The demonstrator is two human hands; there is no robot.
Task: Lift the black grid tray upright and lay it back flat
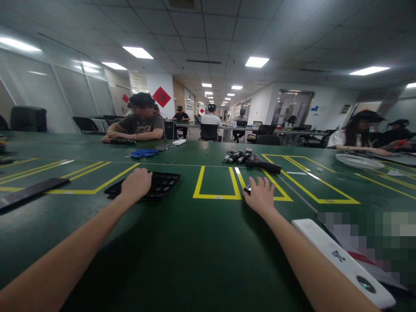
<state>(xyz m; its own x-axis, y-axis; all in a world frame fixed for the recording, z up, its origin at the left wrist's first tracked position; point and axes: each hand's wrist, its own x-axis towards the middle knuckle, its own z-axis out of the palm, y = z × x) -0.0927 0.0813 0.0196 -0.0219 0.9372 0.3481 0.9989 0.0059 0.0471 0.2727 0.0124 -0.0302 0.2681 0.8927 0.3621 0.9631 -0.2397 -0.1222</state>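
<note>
My left hand (136, 184) rests on a black compartmented tray (159, 185) lying on the green table (201, 242), fingers curled over its near left part. My right hand (259, 194) lies on the table further right, fingers bent around a small dark and silver part (247, 189) at its left edge. Beyond the right hand lie a black tool handle (263, 166) and a cluster of small black and silver parts (236, 157).
Yellow tape rectangles (217, 182) mark the table. A white device (344, 262) lies at the near right, a dark flat bar (30, 193) at the left, blue gloves (143, 153) further back. One person sits opposite, another at the far right, and more behind.
</note>
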